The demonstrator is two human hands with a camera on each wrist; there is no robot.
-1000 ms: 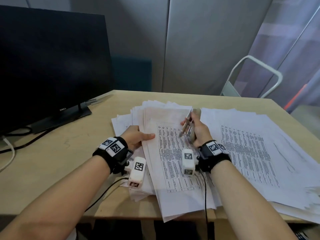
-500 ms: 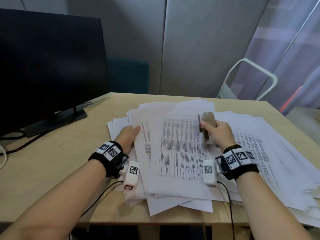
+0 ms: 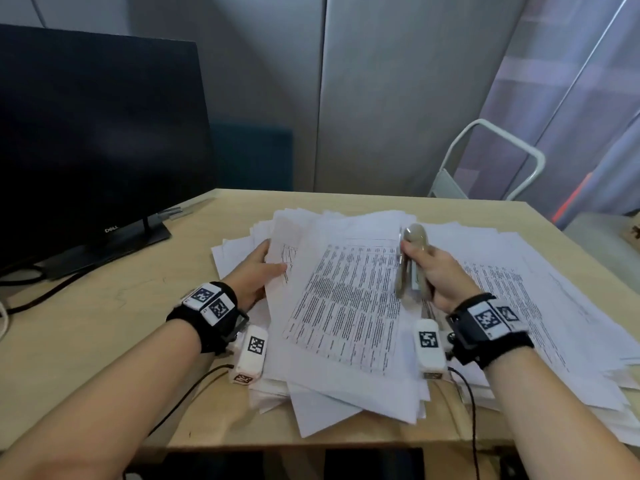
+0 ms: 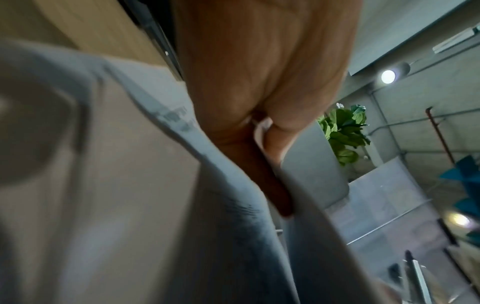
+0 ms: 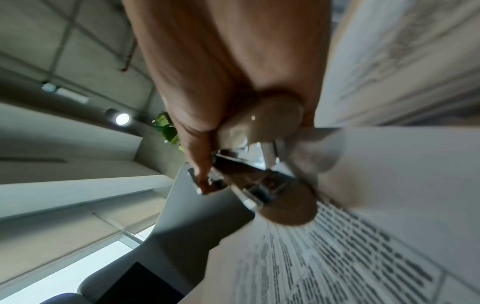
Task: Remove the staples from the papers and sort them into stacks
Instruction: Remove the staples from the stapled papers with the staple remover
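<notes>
The right hand (image 3: 437,278) was curled round a stapler (image 3: 412,261), holding it upright just above the top printed sheet (image 3: 346,299) — at that sheet's far right corner. The left hand (image 3: 254,276) pinched the left edge of the same sheet, thumb on top, fingers tucked beneath. Under it lay the spread of papers (image 3: 540,306), covering most of the desk (image 3: 86,327) — with a dark monitor (image 3: 97,133) well off to the left.
</notes>
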